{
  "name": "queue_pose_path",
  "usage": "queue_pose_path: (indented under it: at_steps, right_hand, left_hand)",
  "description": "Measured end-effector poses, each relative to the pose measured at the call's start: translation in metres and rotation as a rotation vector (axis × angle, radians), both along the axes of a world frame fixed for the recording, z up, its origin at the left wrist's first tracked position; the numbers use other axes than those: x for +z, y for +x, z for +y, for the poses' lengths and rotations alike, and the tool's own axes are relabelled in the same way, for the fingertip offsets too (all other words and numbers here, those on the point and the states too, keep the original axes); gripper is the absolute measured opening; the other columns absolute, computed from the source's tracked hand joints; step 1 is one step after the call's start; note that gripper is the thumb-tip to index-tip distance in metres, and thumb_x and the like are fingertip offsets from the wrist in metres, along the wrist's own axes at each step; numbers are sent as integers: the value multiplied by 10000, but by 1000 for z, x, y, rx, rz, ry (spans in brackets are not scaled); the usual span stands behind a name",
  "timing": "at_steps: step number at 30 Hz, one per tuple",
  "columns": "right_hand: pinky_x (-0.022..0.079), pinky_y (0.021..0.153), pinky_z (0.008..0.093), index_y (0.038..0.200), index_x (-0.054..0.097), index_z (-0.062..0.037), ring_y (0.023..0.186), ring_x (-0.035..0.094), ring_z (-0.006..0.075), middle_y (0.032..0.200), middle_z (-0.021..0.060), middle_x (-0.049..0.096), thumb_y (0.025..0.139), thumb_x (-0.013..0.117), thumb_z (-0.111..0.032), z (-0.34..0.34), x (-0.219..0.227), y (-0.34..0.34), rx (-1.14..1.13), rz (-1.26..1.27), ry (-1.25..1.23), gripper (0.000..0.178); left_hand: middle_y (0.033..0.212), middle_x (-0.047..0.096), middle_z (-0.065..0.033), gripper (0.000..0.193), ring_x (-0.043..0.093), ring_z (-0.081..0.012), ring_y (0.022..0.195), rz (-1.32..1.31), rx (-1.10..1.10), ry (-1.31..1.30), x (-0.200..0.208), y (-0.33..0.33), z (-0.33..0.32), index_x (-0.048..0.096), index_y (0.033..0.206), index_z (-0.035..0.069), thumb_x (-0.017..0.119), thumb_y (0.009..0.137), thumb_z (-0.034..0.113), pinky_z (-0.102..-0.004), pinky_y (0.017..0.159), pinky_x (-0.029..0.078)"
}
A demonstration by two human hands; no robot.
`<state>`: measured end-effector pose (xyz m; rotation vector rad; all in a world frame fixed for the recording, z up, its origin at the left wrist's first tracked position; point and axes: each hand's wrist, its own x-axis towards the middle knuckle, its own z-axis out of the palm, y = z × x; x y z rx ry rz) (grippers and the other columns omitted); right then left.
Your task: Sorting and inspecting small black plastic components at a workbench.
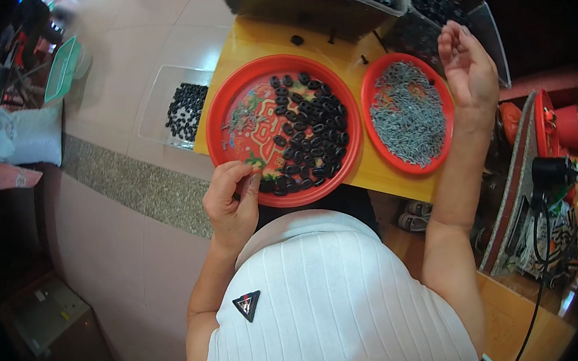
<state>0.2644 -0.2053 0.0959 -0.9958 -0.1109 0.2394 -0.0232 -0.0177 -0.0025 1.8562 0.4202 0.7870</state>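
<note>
My left hand (230, 203) is closed in a pinch over the near left rim of a large round red tray (214, 128); whatever lies between its fingertips is too small to make out. Black oval plastic pieces (312, 127) crowd the right side of that tray, and a small heap of screws (245, 112) lies at its left. Raised beyond the right side of a smaller red tray (451, 128), my right hand (469, 68) is open, fingers loosely bent and palm showing nothing held. Silvery screws (407, 115) cover most of the smaller tray.
Both trays stand on a yellow wooden table (236, 44). Behind them are clear bins (315, 3) filled with black parts. A clear shallow box (158, 99) with black pieces sits left of the table. At right are a black lamp-like fixture (553, 171) and a hanging cable (542, 282).
</note>
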Motion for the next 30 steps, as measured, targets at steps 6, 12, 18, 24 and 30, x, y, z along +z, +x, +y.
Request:
queue_pose_path:
  at_steps: [6,12,18,24,30]
  right_hand:
    - [459,590,265,821,599,17,667,584,185,763,93,609,769,572,-67,30,-47,-85,422,-460,-916,103]
    - [438,608,306,809,599,12,690,561,256,747,126,559,699,588,0,46,-68,-112,557,-991,-1059,112]
    - [425,658,362,793,602,-9,733,523,281,735,125,506,701,602,-39,55,-78,-119,564,-1080,-1266,96]
    - [428,706,392,792,562,-18,821,502,316,804,159,494,677,553,-25,63,-81,-124,666,-1154,-1410,116]
    - [399,696,380,824,552,-20,789,489,308,775,148,468,720,554,-12,57,-80,-126,694,-1145,-1436,103]
  left_hand:
    - [848,549,-117,138,545,-194,741,69,33,268,-1,-5,8,563,796,-18,614,680,-74,-259,649,434]
    - [854,552,-112,164,524,-266,815,115,31,478,-1,-8,19,564,792,-15,632,647,-51,-346,739,410]
    - [909,521,-142,201,480,-300,890,141,143,466,-8,-10,28,563,803,-2,636,619,-31,-367,758,384]
    - [971,487,-168,232,446,-312,932,229,186,424,-8,-11,33,570,823,-1,661,610,3,-382,805,359]
    - [1001,466,-186,248,434,-324,946,303,164,450,-9,0,37,577,848,6,659,615,29,-392,816,357]
